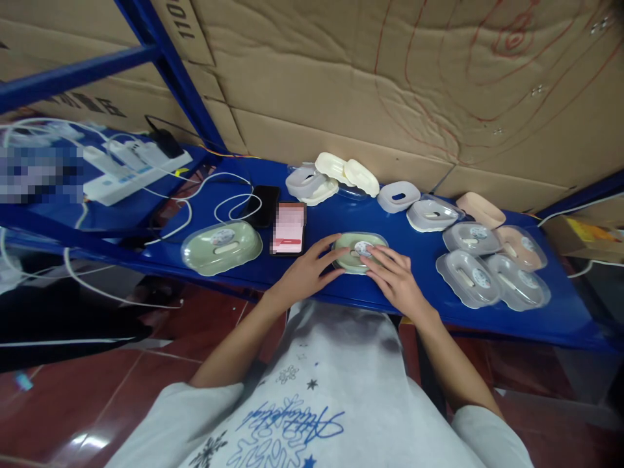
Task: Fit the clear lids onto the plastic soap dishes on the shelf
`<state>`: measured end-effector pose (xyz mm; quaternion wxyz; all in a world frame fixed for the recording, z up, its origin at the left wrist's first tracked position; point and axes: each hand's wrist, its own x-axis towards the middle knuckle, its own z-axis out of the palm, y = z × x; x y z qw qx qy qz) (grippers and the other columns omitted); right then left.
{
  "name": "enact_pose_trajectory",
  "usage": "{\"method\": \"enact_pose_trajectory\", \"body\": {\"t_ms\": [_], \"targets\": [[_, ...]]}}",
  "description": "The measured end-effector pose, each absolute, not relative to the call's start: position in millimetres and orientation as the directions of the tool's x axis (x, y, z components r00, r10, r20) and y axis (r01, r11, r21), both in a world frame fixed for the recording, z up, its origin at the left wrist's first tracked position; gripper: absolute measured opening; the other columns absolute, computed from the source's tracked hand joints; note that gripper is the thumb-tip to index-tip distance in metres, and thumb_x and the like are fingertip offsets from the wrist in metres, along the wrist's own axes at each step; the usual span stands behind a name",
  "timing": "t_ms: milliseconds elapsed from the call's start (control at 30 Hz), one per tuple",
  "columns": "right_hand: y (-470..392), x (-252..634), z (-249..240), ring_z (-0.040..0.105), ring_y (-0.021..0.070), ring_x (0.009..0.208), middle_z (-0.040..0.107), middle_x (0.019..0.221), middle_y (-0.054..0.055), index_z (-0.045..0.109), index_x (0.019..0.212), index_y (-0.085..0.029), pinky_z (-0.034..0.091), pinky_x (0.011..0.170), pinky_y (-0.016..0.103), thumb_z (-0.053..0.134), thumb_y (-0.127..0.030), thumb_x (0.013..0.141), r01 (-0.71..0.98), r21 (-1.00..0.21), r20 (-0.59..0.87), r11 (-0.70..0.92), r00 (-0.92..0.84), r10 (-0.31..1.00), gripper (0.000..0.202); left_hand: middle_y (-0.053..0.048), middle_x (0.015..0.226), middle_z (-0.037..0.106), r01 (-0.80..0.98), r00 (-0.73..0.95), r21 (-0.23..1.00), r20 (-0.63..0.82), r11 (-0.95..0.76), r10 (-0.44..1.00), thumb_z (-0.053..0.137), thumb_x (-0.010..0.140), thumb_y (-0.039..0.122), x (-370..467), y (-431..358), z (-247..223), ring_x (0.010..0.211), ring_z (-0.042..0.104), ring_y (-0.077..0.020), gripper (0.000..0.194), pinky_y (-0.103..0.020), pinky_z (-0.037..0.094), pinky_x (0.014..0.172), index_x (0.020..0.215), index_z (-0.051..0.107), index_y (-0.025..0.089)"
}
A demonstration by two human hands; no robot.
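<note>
Pale green plastic shows between the wearer's two hands in the head view: an oval soap-dish-like case [359, 239] under a clear cover, a round sticker on top, sitting close to the front edge of a blue shelf [324, 224]. The left hand [312, 268] is at the case's left end, thumb and fingers loosely parted around it; the right hand [394, 273] reaches over from the other side, its fingertips at the sticker and the near right part of the cover. Both grips are fairly relaxed in shape, and I cannot tell whether either hand is clamping the case or only resting on it. Left of the hands lie a phone with a lit pinkish screen [292, 229], a dark phone [266, 205] just behind it with a white cable looping over, and a second green covered case [223, 250]. Further left, a white power strip [131, 182] carries several plugs. Behind the hands, cream oval pieces [361, 175] overlap one another beside a grey tray [305, 184], with another grey tray [400, 197] standing to their right. Well to the right, grey covered cases [468, 278] cluster together with a peach covered case [520, 250] and a peach piece [481, 209], against cardboard [312, 97] at the back.
</note>
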<state>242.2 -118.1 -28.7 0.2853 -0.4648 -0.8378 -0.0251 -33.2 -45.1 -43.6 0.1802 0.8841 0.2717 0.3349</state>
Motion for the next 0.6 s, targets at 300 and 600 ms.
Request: {"method": "enact_pose_trajectory", "body": {"t_ms": [300,600], "targets": [[-112.0,241.4,-37.7,0.038,0.0316,0.161,0.037,0.176,0.008,0.046,0.165,-0.036,0.041,0.128,0.056,0.065,-0.044,0.105,0.798,-0.377,0.479,0.469,-0.266,0.837,0.064,-0.015,0.181,0.018,0.441,0.678,0.547,0.317,-0.712,0.663,0.065,0.106,0.047,-31.6,-43.2,-43.0,0.166,0.029,-0.0341,0.079,-0.055,0.041,0.129,0.172,0.022,0.036],[-118.6,236.3,-34.1,0.048,0.0285,0.156,0.045,0.171,0.008,0.054,0.16,-0.035,0.044,0.128,0.05,0.062,-0.043,0.107,0.765,-0.494,0.47,0.413,-0.165,0.867,0.054,-0.015,0.175,0.031,0.395,0.671,0.582,0.346,-0.711,0.656,0.065,0.106,0.044,-30.4,-38.6,-45.0,0.163,0.035,-0.0333,0.077,-0.054,0.036,0.132,0.17,0.025,0.033]]}}
